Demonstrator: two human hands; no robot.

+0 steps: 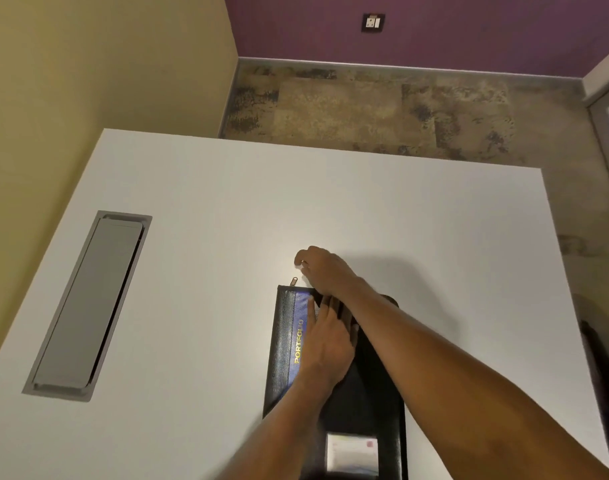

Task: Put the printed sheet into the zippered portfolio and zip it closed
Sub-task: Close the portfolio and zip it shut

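Toward near edge of table (pixel 226 202), portfolio (pixel 282 341) under flat left hand (pixel 325 337); right hand (pixel 322 268) curled by zipper pull (pixel 293 281), grip unclear; carpet (pixel 365 109), purple wall (pixel 469 29) beyond.

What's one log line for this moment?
portfolio: closed, flat on table | left hand: pressing flat on it | right hand: curled beside zipper pull, not touching, grip unclear

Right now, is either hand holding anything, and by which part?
Nothing is gripped. The left hand presses flat on the portfolio. The right hand has its fingers curled just past the zipper pull, not touching it.
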